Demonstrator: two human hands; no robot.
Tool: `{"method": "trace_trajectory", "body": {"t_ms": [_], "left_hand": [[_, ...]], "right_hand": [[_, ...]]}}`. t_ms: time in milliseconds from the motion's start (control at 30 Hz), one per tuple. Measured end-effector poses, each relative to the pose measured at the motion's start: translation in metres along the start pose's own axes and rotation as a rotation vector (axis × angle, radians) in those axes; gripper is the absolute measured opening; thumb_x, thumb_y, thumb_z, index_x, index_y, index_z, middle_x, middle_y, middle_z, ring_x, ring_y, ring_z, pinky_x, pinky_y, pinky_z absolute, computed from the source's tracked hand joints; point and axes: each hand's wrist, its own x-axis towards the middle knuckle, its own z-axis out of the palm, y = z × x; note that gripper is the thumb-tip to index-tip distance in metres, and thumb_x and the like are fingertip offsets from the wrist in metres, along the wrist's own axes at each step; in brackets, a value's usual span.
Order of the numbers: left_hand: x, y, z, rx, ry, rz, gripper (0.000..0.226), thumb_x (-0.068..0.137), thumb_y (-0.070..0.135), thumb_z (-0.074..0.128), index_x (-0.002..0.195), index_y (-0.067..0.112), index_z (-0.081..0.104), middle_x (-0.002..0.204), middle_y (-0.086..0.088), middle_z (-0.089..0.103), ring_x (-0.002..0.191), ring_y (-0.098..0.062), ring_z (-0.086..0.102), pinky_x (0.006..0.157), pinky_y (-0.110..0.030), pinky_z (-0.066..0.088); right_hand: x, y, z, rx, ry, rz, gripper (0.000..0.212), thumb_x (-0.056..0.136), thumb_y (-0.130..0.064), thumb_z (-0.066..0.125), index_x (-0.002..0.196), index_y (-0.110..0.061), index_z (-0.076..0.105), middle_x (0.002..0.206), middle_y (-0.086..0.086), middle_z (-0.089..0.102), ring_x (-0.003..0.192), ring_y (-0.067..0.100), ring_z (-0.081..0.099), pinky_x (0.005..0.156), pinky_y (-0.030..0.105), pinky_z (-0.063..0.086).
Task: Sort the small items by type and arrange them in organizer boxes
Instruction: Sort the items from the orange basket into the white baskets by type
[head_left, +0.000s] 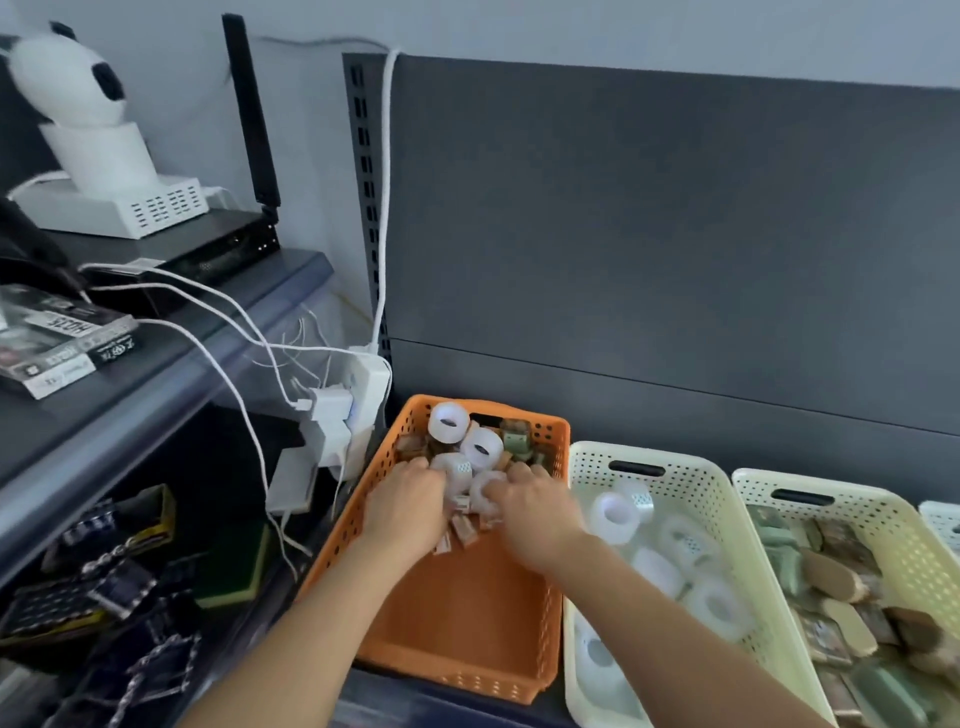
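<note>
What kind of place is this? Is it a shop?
Probably a small shop: a slotted shelf panel, baskets of tape rolls, and a security camera beside a router.

- Left hand (410, 506) and right hand (530, 512) sit side by side in the far half of the orange basket (332, 535).
- Fingers dig into mixed clear tape rolls (449, 422) and small brown packets (462, 532); grip unclear.
- Just right: cream basket (691, 467) with more rolls (615, 512).
- Further right: second cream basket (883, 512) with brown/green pieces (831, 571).

Dark grey back panel (675, 234) is standing against a pale wall (545, 26), a white cable (385, 208) is hanging beside its slotted upright (361, 156), while a dark side shelf (293, 270) is bearing electronics (218, 244).
</note>
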Motion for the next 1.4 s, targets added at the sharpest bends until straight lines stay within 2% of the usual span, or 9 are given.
{"method": "trace_trajectory", "body": {"t_ms": [167, 367, 500, 600, 767, 867, 1100, 1233, 1400], "left_hand": [[0.015, -0.004, 0.009, -0.195, -0.030, -0.070, 0.011, 0.090, 0.034, 0.053, 0.086, 0.026, 0.060, 0.083, 0.005, 0.057, 0.078, -0.020, 0.060, 0.055, -0.030, 0.040], [0.023, -0.006, 0.015, -0.361, -0.001, -0.153, 0.030, 0.090, 0.031, 0.056, 0.061, 0.024, 0.056, 0.065, 0.005, 0.058, 0.066, -0.018, 0.059, 0.050, -0.029, 0.039], [0.019, 0.000, 0.004, -0.471, 0.051, -0.159, 0.021, 0.082, 0.029, 0.060, 0.066, 0.015, 0.062, 0.067, -0.003, 0.062, 0.064, -0.021, 0.059, 0.055, -0.040, 0.047], [0.012, 0.014, -0.013, -0.527, 0.120, -0.112, 0.024, 0.080, 0.027, 0.062, 0.059, 0.023, 0.050, 0.060, 0.005, 0.051, 0.056, -0.014, 0.050, 0.047, -0.030, 0.034], [0.005, 0.053, -0.040, -0.601, 0.220, 0.000, 0.011, 0.082, 0.026, 0.062, 0.074, 0.019, 0.060, 0.073, 0.005, 0.059, 0.067, -0.012, 0.056, 0.055, -0.033, 0.045], [0.002, 0.084, -0.045, -0.612, 0.238, 0.073, 0.008, 0.081, 0.026, 0.062, 0.077, 0.019, 0.061, 0.079, 0.006, 0.057, 0.074, -0.015, 0.055, 0.062, -0.038, 0.048], [-0.012, 0.149, -0.029, -0.271, 0.120, 0.346, 0.014, 0.090, 0.031, 0.052, 0.089, 0.019, 0.059, 0.090, 0.008, 0.049, 0.085, -0.017, 0.055, 0.059, -0.029, 0.035], [-0.022, 0.164, -0.010, -0.101, 0.041, 0.379, 0.026, 0.090, 0.031, 0.056, 0.112, 0.018, 0.055, 0.117, 0.003, 0.051, 0.109, -0.018, 0.051, 0.079, -0.032, 0.047], [-0.034, 0.165, 0.008, -0.013, -0.057, 0.409, 0.052, 0.089, 0.010, 0.055, 0.137, 0.020, 0.037, 0.152, 0.011, 0.024, 0.115, -0.020, 0.054, 0.079, -0.037, 0.048]], "right_hand": [[0.011, 0.000, 0.005, -0.025, -0.001, 0.024, 0.031, 0.093, -0.009, 0.044, 0.119, -0.017, 0.060, 0.117, 0.009, 0.052, 0.110, 0.027, 0.049, 0.085, 0.035, 0.047], [0.012, 0.003, 0.006, 0.004, 0.011, 0.018, 0.029, 0.094, -0.012, 0.046, 0.118, -0.017, 0.062, 0.116, 0.009, 0.055, 0.110, 0.028, 0.051, 0.083, 0.036, 0.046], [0.006, 0.010, 0.005, 0.174, 0.186, 0.041, 0.020, 0.092, -0.017, 0.054, 0.108, -0.015, 0.065, 0.104, 0.011, 0.059, 0.099, 0.032, 0.056, 0.069, 0.035, 0.044], [-0.003, 0.020, 0.000, 0.318, 0.353, 0.084, 0.018, 0.089, -0.023, 0.058, 0.103, -0.016, 0.068, 0.093, 0.010, 0.061, 0.088, 0.031, 0.058, 0.063, 0.037, 0.047], [-0.033, 0.047, -0.014, 0.414, 0.581, 0.182, 0.013, 0.084, -0.021, 0.064, 0.094, -0.017, 0.070, 0.083, 0.006, 0.063, 0.073, 0.029, 0.060, 0.051, 0.035, 0.047], [-0.057, 0.072, -0.018, 0.419, 0.633, 0.229, 0.012, 0.086, -0.022, 0.063, 0.096, -0.018, 0.069, 0.087, 0.004, 0.064, 0.072, 0.026, 0.061, 0.052, 0.034, 0.047], [-0.111, 0.121, -0.008, 0.341, 0.457, 0.368, 0.022, 0.089, -0.022, 0.060, 0.110, -0.021, 0.067, 0.101, 0.005, 0.065, 0.090, 0.030, 0.061, 0.066, 0.037, 0.050], [-0.129, 0.133, 0.001, 0.287, 0.285, 0.333, 0.034, 0.090, -0.021, 0.056, 0.124, -0.024, 0.058, 0.117, -0.001, 0.062, 0.105, 0.026, 0.058, 0.077, 0.036, 0.052], [-0.132, 0.137, 0.008, 0.212, 0.191, 0.209, 0.031, 0.091, -0.021, 0.053, 0.122, -0.016, 0.056, 0.117, 0.002, 0.064, 0.106, 0.024, 0.058, 0.085, 0.037, 0.051]]}}
